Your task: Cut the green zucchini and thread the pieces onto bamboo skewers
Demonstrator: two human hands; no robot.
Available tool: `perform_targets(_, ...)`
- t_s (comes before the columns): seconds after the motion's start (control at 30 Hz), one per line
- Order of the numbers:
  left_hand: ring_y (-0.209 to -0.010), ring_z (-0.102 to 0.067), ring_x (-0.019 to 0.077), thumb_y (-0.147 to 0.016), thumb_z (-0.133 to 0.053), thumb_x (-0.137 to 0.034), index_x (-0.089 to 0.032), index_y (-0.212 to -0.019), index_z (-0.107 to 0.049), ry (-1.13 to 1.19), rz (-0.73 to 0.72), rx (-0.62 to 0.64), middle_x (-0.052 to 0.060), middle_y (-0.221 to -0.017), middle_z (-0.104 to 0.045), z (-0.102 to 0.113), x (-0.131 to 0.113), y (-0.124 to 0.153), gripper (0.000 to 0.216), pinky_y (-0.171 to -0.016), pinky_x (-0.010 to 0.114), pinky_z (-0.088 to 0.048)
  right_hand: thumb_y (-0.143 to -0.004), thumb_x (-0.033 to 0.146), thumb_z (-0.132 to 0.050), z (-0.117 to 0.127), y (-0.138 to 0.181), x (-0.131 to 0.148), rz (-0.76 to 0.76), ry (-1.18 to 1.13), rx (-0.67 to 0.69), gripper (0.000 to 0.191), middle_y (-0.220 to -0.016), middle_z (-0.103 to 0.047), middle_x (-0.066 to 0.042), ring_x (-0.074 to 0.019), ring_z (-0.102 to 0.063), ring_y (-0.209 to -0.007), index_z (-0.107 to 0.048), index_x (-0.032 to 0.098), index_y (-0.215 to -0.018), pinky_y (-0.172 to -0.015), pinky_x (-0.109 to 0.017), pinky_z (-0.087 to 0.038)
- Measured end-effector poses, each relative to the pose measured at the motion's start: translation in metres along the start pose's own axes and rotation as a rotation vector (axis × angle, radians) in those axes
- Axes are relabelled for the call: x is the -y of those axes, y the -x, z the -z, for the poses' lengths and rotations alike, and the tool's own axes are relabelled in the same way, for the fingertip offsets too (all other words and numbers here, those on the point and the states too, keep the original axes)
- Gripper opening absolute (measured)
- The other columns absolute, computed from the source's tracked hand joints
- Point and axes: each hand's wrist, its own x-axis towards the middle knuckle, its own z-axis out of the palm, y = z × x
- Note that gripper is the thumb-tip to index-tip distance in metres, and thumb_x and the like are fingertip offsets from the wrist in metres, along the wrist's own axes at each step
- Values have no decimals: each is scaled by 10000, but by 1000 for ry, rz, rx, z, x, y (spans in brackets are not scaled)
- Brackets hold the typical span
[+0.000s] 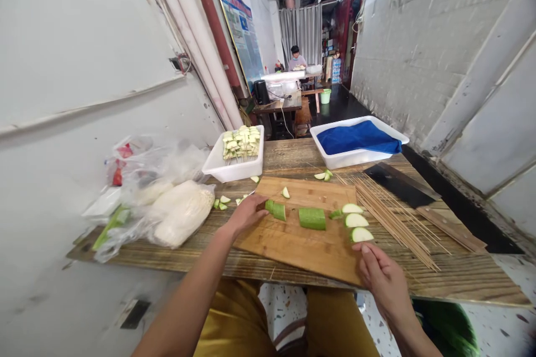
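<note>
On the wooden cutting board (288,245), my left hand (245,216) has its thumb and fingers closed around the left end of a sliced green zucchini piece (278,210). My right hand (383,273) pinches the near end of a skewer at the board's right edge; the skewer itself is mostly hidden. Half-round zucchini slices (354,220) with pale flesh sit in a row on it, just beyond my fingertips. Between the hands lies another zucchini chunk (312,218), cut side down. A single slice (286,192) rests near the board's far edge.
Bare bamboo skewers (393,223) and a cleaver (419,201) lie to the right. Behind stand a white tray of skewered slices (211,167) and a white tub (355,157) with blue cloth (355,136). Plastic bags (180,215) fill the left. A person (296,60) sits far back.
</note>
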Motion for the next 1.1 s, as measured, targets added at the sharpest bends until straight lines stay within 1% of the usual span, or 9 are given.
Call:
perform_targets(0.33, -911, -566, 202, -664, -510, -153, -169, -1092, -589, 71, 20, 50, 64, -999, -631, 3, -4, 1, 435, -838, 307, -413, -772, 460, -596, 14, -3, 9, -71, -156, -109, 328, -416, -294, 118, -29, -201, -340, -557, 157, -894, -328, -146, -149)
perform_targets(0.43, -999, -545, 231, -678, -548, -196, -190, -1109, -581, 42, 33, 58, 68, -1074, -620, 10, -14, -4, 432, -891, 333, -390, -762, 465, -604, 14, -2, 10, -82, -144, -106, 328, -419, -301, 115, -29, -207, -340, -559, 160, -874, -329, -146, -146)
perform_targets(0.53, -1092, -505, 244, -758, -536, -305, -178, -1143, -566, 12, 77, -70, 91, -1162, -588, 6, -41, -16, 407, -955, 355, -345, -755, 479, -603, 13, 0, 11, -82, -127, -102, 345, -421, -304, 113, -31, -207, -345, -560, 158, -874, -333, -149, -151)
perform_targets(0.6, -1072, -521, 233, -795, -513, -350, -171, -1108, -593, 73, 41, -74, 95, -1144, -602, -7, -72, -24, 369, -946, 350, -357, -764, 480, -592, 12, 1, 12, -66, -113, -101, 345, -423, -300, 112, -34, -213, -355, -560, 157, -880, -341, -151, -157)
perform_targets(0.73, -1114, -483, 218, -804, -534, -263, -234, -1134, -575, 175, -353, 23, 65, -1167, -593, -42, -138, -36, 334, -984, 367, -309, -779, 476, -577, 17, 4, 12, -58, -86, -115, 349, -428, -290, 110, -39, -225, -371, -561, 148, -897, -353, -152, -162)
perform_targets(0.8, -1110, -483, 224, -805, -527, -230, -235, -1114, -586, 176, -387, 5, 72, -1166, -591, -49, -153, -42, 315, -985, 381, -301, -776, 484, -577, 21, 6, 12, -74, -86, -127, 364, -429, -282, 112, -36, -215, -370, -559, 146, -909, -351, -151, -157)
perform_targets(0.87, -1092, -498, 225, -818, -491, -212, -212, -1076, -611, 160, -256, -51, 83, -1136, -607, -43, -147, -51, 285, -981, 378, -308, -771, 490, -580, 25, 7, 11, -79, -87, -135, 376, -431, -290, 110, -38, -223, -371, -556, 147, -924, -350, -151, -160)
perform_targets(0.97, -1112, -495, 212, -816, -461, -192, -176, -1096, -607, 94, 97, -122, 86, -1162, -597, -20, -107, -63, 316, -971, 336, -326, -764, 493, -586, 31, 8, 9, -80, -80, -133, 382, -429, -313, 104, -44, -242, -370, -556, 150, -930, -350, -157, -171)
perform_targets(1.1, -944, -588, 264, -715, -583, -242, -108, -1082, -611, 54, 233, -64, 150, -1005, -652, -3, -57, -70, 392, -837, 354, -413, -769, 491, -581, 32, 7, 4, -73, -71, -125, 375, -424, -321, 99, -48, -253, -371, -559, 152, -930, -356, -163, -172)
